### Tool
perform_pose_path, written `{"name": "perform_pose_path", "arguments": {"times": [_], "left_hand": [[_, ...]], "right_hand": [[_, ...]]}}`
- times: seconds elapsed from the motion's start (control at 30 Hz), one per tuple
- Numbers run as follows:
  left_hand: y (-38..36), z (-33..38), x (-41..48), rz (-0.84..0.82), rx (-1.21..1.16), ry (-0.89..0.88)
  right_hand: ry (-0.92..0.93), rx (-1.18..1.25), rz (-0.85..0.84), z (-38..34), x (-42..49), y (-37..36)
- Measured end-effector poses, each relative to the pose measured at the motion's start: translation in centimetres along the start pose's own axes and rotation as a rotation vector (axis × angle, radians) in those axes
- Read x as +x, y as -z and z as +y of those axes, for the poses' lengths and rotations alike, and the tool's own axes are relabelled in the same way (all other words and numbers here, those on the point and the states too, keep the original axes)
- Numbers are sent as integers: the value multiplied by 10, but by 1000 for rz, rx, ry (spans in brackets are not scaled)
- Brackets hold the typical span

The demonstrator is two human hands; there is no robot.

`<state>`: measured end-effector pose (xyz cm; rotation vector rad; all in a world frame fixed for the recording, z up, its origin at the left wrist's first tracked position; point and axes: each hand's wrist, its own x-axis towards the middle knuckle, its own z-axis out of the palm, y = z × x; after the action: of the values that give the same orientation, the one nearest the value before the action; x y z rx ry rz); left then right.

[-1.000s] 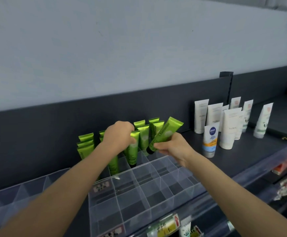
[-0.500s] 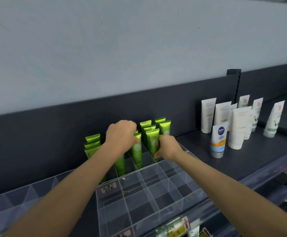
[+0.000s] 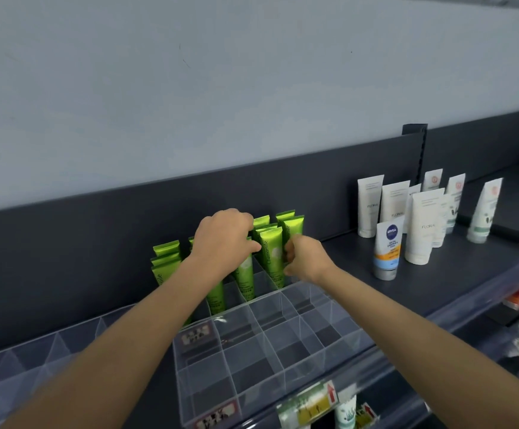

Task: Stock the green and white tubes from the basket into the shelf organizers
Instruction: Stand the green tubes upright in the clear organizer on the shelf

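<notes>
Several green tubes (image 3: 166, 258) stand upright in the back compartments of a clear plastic organizer (image 3: 253, 379) on the dark shelf. My left hand (image 3: 224, 239) lies over the tops of the middle tubes, its fingers curled around one of them. My right hand (image 3: 306, 258) is just right of a front green tube (image 3: 272, 255) that stands in its compartment, with thumb and fingertips pinched at its right edge. Several white tubes (image 3: 420, 230) stand loose on the shelf to the right. No basket is in view.
A small white, blue and orange tube (image 3: 388, 247) stands in front of the white ones. A second clear organizer (image 3: 20, 376) sits at the left. The organizer's front compartments hold no tubes. Below the shelf edge are price labels (image 3: 307, 405) and more goods.
My right hand brought a tilted green tube down and stood it in a compartment beside the others. My left hand stayed on the tube tops.
</notes>
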<state>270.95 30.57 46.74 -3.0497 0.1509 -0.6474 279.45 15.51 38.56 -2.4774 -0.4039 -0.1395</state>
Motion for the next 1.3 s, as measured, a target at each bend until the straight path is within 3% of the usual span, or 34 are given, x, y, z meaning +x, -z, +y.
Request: {"name": "perform_pose_path", "arguments": {"times": [0.17,0.33,0.6,0.8,0.93,1.13,1.3], "left_hand": [[6,43,-14,42,-168,-111],[-16,116,-44,15,-392,-277],[-91,234,-88,-256,-555,-488],[-179,284,-124,-594,-492,-597],[-244,296,-152,-845,-452,-568],[-320,298,-187,-1081,-345,-574],[-352,313,-211,-1221,-340,-587]], "right_hand": [[0,202,203,21,-31,33],[-99,475,298,68,-93,69],[-402,352,400,196,-211,80],[-697,86,80,295,-305,31],[-854,47,-141,343,-355,-13],[-798,-140,-550,372,-390,-65],[-832,-109,-772,389,-410,-103]]}}
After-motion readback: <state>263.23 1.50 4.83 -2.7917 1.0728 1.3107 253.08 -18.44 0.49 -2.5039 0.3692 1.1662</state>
